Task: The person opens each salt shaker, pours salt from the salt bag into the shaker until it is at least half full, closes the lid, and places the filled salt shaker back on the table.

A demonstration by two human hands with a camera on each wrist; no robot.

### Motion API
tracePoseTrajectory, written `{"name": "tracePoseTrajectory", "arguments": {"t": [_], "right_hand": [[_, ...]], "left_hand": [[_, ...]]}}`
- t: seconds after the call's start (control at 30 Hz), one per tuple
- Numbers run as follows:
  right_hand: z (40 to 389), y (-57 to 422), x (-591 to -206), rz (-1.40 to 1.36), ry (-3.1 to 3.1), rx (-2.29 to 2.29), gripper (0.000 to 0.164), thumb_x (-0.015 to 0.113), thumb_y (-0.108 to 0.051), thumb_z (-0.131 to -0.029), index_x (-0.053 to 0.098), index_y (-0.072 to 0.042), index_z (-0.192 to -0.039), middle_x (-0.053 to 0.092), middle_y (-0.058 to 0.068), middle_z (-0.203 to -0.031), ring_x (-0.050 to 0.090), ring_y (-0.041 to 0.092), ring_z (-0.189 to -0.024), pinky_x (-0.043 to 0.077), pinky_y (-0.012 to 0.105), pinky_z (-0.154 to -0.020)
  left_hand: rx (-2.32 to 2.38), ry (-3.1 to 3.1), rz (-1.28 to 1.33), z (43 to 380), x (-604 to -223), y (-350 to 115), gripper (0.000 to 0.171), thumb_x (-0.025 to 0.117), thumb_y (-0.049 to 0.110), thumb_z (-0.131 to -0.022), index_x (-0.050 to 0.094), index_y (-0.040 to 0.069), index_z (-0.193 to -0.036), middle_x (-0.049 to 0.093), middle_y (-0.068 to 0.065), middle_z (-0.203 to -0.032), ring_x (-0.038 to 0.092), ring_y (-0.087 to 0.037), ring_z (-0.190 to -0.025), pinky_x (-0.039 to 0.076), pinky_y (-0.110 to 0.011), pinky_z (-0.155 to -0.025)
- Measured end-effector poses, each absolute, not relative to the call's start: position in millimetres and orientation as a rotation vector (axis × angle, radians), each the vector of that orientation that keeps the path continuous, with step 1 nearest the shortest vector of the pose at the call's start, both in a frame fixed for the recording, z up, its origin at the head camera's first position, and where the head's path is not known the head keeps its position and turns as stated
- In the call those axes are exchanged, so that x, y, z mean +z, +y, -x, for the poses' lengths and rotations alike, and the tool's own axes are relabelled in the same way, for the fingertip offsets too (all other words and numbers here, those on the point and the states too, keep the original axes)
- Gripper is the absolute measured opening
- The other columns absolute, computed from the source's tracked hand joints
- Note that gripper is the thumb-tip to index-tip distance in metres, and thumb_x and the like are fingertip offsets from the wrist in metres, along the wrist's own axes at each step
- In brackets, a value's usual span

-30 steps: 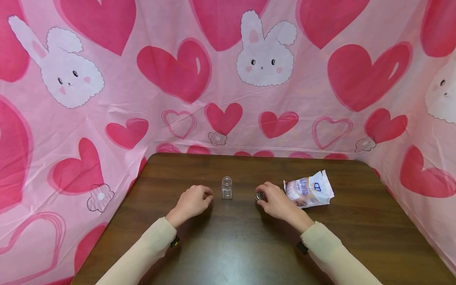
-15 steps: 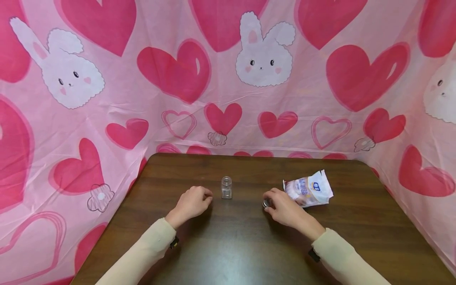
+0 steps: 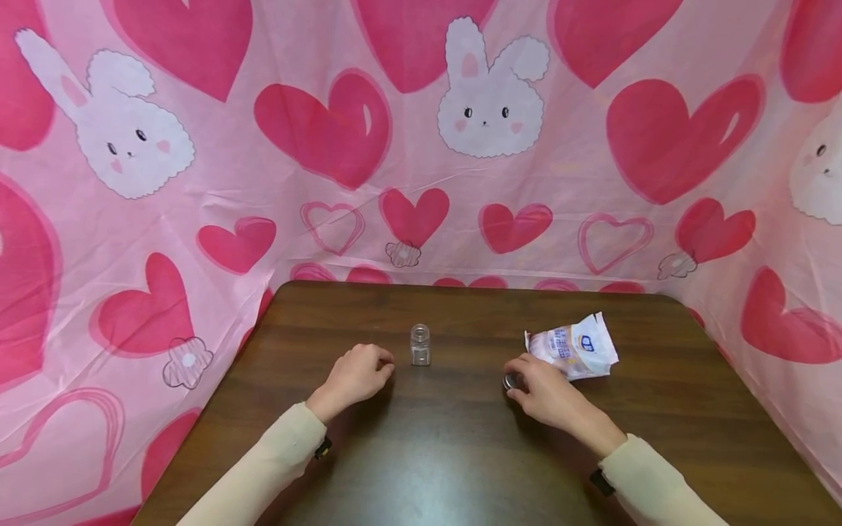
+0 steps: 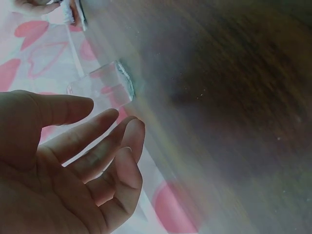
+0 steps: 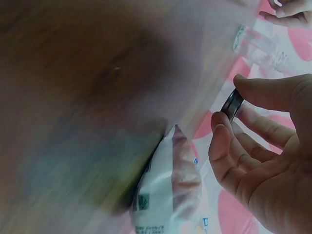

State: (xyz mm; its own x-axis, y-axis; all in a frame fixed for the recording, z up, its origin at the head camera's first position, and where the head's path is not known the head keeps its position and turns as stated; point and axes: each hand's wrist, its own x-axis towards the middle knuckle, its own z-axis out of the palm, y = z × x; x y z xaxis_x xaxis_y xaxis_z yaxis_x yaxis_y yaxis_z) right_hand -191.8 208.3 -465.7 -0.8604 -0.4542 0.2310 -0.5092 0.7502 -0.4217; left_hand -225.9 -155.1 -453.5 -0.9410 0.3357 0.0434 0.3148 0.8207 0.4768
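Note:
My right hand [image 3: 551,394] pinches a small round lid [image 5: 232,104] with a dark rim between thumb and fingertips, held above the table. In the head view the lid shows only as a little disc at the fingertips. A small clear glass jar [image 3: 420,348] stands upright and uncapped near the middle of the table. Just left of it my left hand [image 3: 354,374] hovers with loosely curled fingers. Nothing is in that hand; the left wrist view shows the bare palm, with the jar [image 4: 103,87] beyond the fingertips, apart from them.
A white printed plastic bag [image 3: 582,349] lies on the table just beyond my right hand, partly behind it. The dark brown wooden table [image 3: 421,438] reaches back to a pink cloth backdrop [image 3: 421,168] with hearts and rabbits, hung on several sides.
My right hand has moved to the right and slightly nearer me, carrying the lid away from the jar toward the near side of the bag. The left hand and jar have stayed put.

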Motion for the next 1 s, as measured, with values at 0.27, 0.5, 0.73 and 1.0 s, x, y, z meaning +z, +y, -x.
{"name": "tracePoseTrajectory", "arguments": {"t": [0.27,0.5,0.73,1.0], "right_hand": [[183.1,220.3,-467.3,-0.776,-2.829,0.718,0.030,0.087,-0.003,-0.083,0.073,-0.001,-0.108,0.068,0.001,-0.099,0.062,0.015,-0.086,0.056,0.042,-0.080],[177.7,230.2,-469.3,-0.767,-2.803,0.676,0.030,0.089,-0.003,-0.080,0.073,-0.003,-0.106,0.069,-0.001,-0.096,0.061,0.016,-0.086,0.054,0.042,-0.079],[171.3,236.3,-469.3,-0.747,-2.814,0.670,0.030,0.089,-0.004,-0.080,0.074,-0.003,-0.106,0.066,-0.004,-0.093,0.055,0.014,-0.085,0.052,0.037,-0.075],[165.3,240.6,-469.0,-0.752,-2.740,0.624,0.031,0.091,-0.001,-0.077,0.072,-0.007,-0.101,0.065,-0.003,-0.099,0.058,0.016,-0.091,0.053,0.040,-0.079]], "left_hand": [[0.779,2.927,-0.514,224.9,-457.7,-154.5,0.015,0.075,0.016,-0.098,0.082,0.009,-0.110,0.076,-0.002,-0.097,0.062,-0.017,-0.076,0.058,-0.045,-0.078],[0.768,2.941,-0.556,226.3,-458.7,-150.4,0.013,0.076,0.015,-0.098,0.082,0.009,-0.107,0.075,0.000,-0.094,0.060,-0.016,-0.074,0.057,-0.043,-0.074],[0.787,2.935,-0.553,225.5,-454.8,-148.0,0.014,0.076,0.016,-0.098,0.082,0.009,-0.109,0.075,0.000,-0.094,0.060,-0.016,-0.072,0.056,-0.040,-0.071],[0.786,2.969,-0.549,225.9,-450.5,-148.6,0.015,0.076,0.016,-0.097,0.082,0.008,-0.109,0.076,-0.002,-0.096,0.061,-0.016,-0.072,0.057,-0.041,-0.071]]}}
